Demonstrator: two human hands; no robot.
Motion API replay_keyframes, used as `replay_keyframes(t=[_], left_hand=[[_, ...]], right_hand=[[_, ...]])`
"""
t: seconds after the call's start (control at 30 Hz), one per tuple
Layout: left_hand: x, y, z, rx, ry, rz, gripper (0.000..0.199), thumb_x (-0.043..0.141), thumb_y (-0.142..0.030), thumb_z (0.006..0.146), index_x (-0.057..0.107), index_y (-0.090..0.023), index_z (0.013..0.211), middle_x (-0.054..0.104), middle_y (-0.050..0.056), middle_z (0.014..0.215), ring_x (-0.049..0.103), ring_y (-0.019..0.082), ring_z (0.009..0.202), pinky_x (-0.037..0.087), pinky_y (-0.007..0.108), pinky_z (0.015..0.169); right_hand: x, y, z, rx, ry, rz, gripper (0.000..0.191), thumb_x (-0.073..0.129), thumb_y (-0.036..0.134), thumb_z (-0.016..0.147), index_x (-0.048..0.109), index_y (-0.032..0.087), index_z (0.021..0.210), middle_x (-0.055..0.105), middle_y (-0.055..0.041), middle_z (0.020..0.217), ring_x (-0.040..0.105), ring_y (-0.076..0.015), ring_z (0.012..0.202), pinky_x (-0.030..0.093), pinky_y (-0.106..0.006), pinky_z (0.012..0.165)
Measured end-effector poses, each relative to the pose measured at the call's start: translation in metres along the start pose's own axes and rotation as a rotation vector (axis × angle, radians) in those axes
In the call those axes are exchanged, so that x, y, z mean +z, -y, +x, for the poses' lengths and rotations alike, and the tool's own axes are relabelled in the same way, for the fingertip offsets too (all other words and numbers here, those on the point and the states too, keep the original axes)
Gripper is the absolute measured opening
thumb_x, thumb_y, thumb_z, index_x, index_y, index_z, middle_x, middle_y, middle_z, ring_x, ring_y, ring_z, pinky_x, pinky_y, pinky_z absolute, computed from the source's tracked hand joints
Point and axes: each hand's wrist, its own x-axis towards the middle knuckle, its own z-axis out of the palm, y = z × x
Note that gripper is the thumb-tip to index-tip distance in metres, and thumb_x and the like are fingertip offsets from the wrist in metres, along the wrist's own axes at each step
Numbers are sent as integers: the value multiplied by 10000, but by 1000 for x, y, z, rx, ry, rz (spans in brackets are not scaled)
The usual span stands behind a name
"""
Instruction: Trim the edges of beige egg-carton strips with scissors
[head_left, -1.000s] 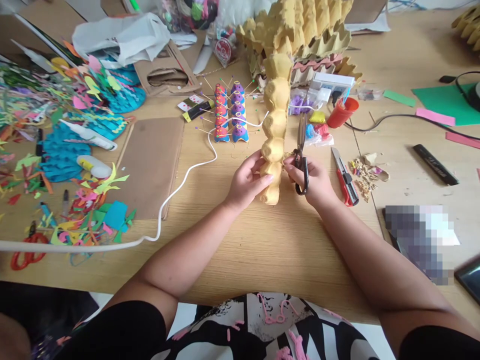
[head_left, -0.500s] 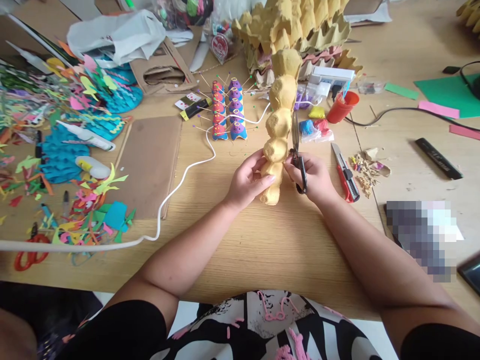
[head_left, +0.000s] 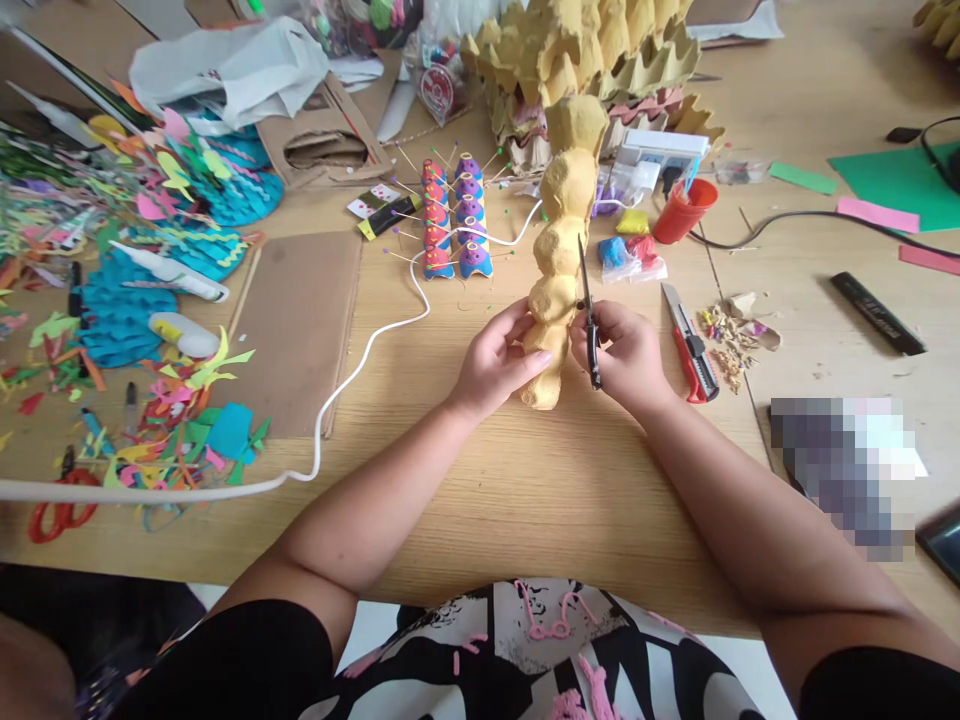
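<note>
A yellow strip of egg carton, a row of several bumps, stands lengthwise in front of me. My left hand grips its near end, thumb on top and fingers behind. My right hand is closed around the dark handles of a pair of scissors. Their blades point away from me along the strip's right edge, overlapping it in view; whether they are cutting into it I cannot tell. Beyond, to the left, stand two painted egg-carton strips, one red and blue, one purple and blue, with pins stuck in their sides.
A stack of egg trays rises at the back. Right of my hands lie a red box cutter, scraps and a red cup. A white cable crosses leftward past cardboard and colourful paper cuttings.
The scissors have turned in my right hand, so their handles now look narrower and the blades lean left over the strip's edge. My left hand keeps its place on the strip.
</note>
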Motion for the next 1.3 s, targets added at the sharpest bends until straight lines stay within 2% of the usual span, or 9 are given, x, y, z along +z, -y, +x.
replay_keyframes(t=[0.17,0.33,0.53,0.7,0.83,1.0,1.13,1.3], left_hand=[[0,1,-1,-1,-11,-20,751,951,-493,804,690,-254,1466,801,123,1423,772,296,1311,652,358,1013],[-2,2,0,-35,-84,-25,745,939,-528,804,702,-253,1455,797,126,1434,749,303,1353,647,372,1032],[-6,1,5,-28,-203,-117,688,941,-517,789,729,-257,1389,779,119,1469,696,319,1442,584,428,1188],[-6,-7,6,-90,-214,-139,572,836,-556,840,746,-253,1316,809,101,1366,720,325,1391,635,415,1091],[-5,-11,6,-125,-245,-205,541,756,-521,842,739,-235,1302,826,95,1270,734,323,1354,649,412,1049],[-4,-11,6,-149,-237,-242,523,646,-529,895,726,-257,1334,820,80,1257,776,295,1211,664,417,971],[-8,-10,6,-154,-207,-236,559,604,-585,899,722,-258,1336,832,84,1210,790,271,1126,667,385,902],[-12,-9,6,-169,-207,-235,605,598,-602,887,703,-266,1379,834,80,1214,791,244,1035,657,364,856]], right_hand=[[2,-2,-2,-34,-47,-22,254,722,403,838,525,262,762,573,-7,724,487,-180,690,410,-363,678],[-1,-3,1,4,-123,-46,274,727,468,888,570,263,795,578,-17,736,491,-194,706,403,-366,677],[-3,-9,6,34,-36,-70,418,761,563,884,501,268,743,497,16,671,436,-174,663,356,-350,648],[-1,-12,8,-2,45,-225,332,711,495,909,509,267,778,586,-10,717,488,-191,688,362,-339,667],[-3,-9,8,-51,120,-398,351,662,541,930,489,268,792,604,-33,721,499,-207,677,323,-347,662],[-4,-6,6,-120,178,-608,333,621,579,969,589,251,914,688,-91,797,573,-264,710,315,-366,680],[-4,-7,7,-177,174,-662,328,610,553,979,645,227,980,727,-114,851,614,-282,746,344,-376,726],[-3,-8,7,-196,171,-662,317,635,527,965,685,216,995,724,-102,823,613,-274,736,331,-373,720]])
